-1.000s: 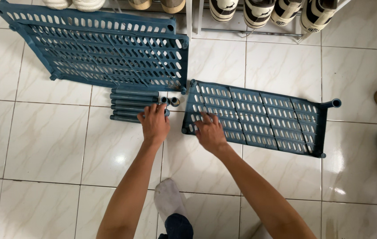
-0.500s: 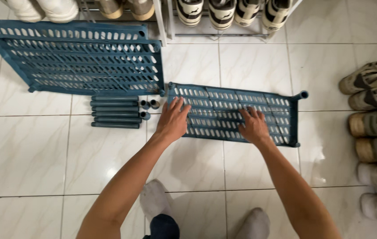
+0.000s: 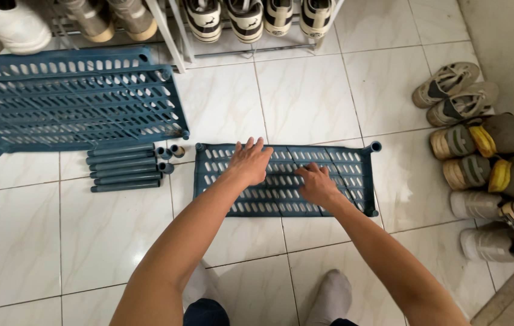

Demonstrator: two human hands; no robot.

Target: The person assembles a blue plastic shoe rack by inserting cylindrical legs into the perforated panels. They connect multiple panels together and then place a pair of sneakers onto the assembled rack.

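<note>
Both hands have closed in toward the middle of the blue panel (image 3: 281,180), which lies flat on the tiled floor (image 3: 305,96).
Left hand (image 3: 249,162) rests fingers spread, palm down; right hand (image 3: 316,184) presses loosely curled on the slats; neither pinches anything. The slotted plastic looks light, stiff and slick; its long edges or corner sockets seem best to take hold of. Tubes (image 3: 125,168) lie nearby.
</note>
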